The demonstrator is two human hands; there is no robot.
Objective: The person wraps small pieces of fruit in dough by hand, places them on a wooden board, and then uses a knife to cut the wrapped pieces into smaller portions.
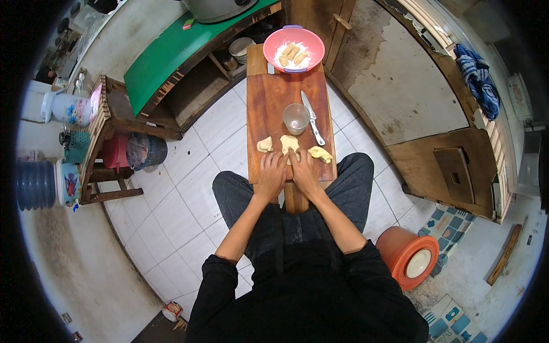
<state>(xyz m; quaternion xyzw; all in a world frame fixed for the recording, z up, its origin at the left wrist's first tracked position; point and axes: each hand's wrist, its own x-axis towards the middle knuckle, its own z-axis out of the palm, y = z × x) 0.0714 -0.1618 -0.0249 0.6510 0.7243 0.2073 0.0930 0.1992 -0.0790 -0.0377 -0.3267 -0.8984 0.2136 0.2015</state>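
Observation:
A flattened piece of pale dough (290,143) lies on the wooden board (274,92), and the fingers of both hands touch its near edge. My left hand (273,168) presses from the left side, my right hand (303,168) from the right. Left of it rests a small dough lump (264,145); just beyond my right fingers is a yellowish filled or folded piece (321,154), its kind unclear. A clear drinking glass (296,119) stands farther up, beside a knife (312,118). The dough under my fingertips is partly hidden.
At the board's far end a pink plastic bowl (294,49) holds white flour and several dough rolls. A green-topped counter (171,55) stands beyond to the left, a wooden cabinet (407,85) to the right. An orange lidded bucket (403,253) stands on the floor at right.

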